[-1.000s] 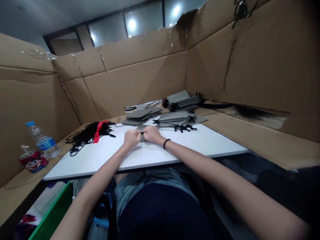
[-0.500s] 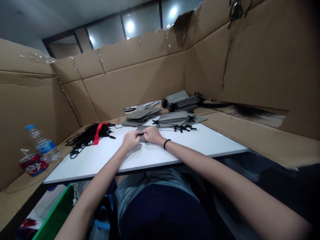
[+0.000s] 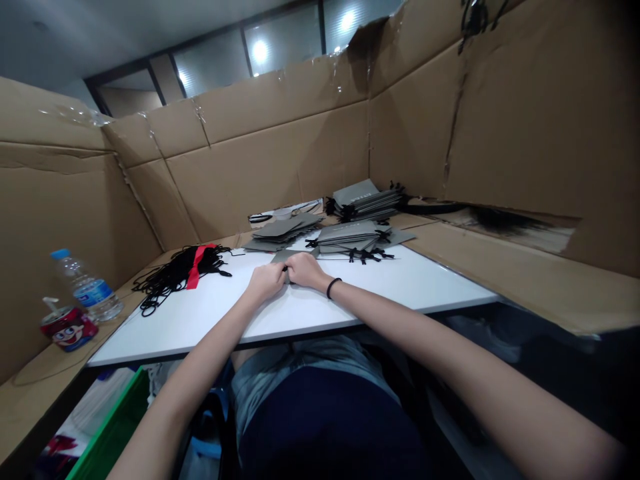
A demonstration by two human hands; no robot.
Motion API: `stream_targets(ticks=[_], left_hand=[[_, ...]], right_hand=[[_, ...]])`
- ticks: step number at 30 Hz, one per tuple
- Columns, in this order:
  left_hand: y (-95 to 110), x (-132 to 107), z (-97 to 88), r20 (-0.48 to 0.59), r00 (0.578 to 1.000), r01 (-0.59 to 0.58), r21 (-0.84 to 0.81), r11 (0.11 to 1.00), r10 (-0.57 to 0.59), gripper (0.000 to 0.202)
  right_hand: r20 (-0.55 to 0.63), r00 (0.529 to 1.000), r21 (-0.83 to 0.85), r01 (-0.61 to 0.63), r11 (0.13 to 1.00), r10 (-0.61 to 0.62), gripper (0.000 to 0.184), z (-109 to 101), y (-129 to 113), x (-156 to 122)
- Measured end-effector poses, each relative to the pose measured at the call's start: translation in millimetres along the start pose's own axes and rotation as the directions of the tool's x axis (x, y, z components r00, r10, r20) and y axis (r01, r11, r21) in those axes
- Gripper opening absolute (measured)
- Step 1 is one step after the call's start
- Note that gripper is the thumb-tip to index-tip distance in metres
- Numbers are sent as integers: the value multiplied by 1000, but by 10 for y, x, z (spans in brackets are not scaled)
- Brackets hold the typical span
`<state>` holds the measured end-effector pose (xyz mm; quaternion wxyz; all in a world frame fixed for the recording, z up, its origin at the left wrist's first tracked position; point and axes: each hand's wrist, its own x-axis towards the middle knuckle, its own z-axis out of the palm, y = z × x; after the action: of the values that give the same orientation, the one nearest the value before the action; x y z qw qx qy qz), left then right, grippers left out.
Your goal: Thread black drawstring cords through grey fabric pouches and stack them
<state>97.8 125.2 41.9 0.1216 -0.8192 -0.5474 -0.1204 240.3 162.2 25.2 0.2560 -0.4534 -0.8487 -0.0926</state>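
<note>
My left hand [image 3: 265,282] and my right hand [image 3: 304,270] meet on the white table top [image 3: 320,303], with fingers curled together. Between them lies a grey paper bag [image 3: 286,257], its lower part hidden by my hands. A short piece of black cord [image 3: 286,268] shows between my fingertips. Stacks of grey paper bags with black cord handles [image 3: 349,237] lie just beyond my right hand. A flatter stack of grey bags [image 3: 281,232] lies beyond the single bag. A tangled bundle of black cords tied with a red band [image 3: 176,277] lies left of my left hand.
A further stack of grey bags [image 3: 365,202] stands at the back. Cardboard walls [image 3: 265,170] surround the table. A water bottle [image 3: 87,287] and a cartoon-printed can [image 3: 69,328] stand on the left ledge. A green crate [image 3: 113,427] sits below the table's front edge.
My left hand has slid slightly lower and its fingers lie flatter than before. My right hand stays nearly in place, and the view has tilted a little.
</note>
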Motion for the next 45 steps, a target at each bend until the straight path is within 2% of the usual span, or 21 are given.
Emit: stream_targets(ticks=[9, 16, 24, 38, 45], left_hand=[[-2, 24, 30, 43, 997, 70, 34, 997, -71, 36], [-17, 27, 57, 73, 994, 77, 2, 997, -77, 36], [-38, 52, 92, 54, 991, 120, -14, 993, -119, 35], [12, 52, 68, 30, 975, 217, 48, 975, -218, 31], [13, 45, 59, 16, 974, 225, 72, 972, -226, 31]], right_hand=[[21, 996, -18, 90, 996, -90, 26, -7, -13, -10], [42, 992, -58, 121, 991, -119, 26, -6, -30, -8], [75, 986, -98, 155, 983, -148, 26, -27, -45, -11], [136, 985, -149, 125, 981, -105, 30, 20, -78, 36], [139, 985, -151, 121, 981, -100, 29, 58, -66, 53]])
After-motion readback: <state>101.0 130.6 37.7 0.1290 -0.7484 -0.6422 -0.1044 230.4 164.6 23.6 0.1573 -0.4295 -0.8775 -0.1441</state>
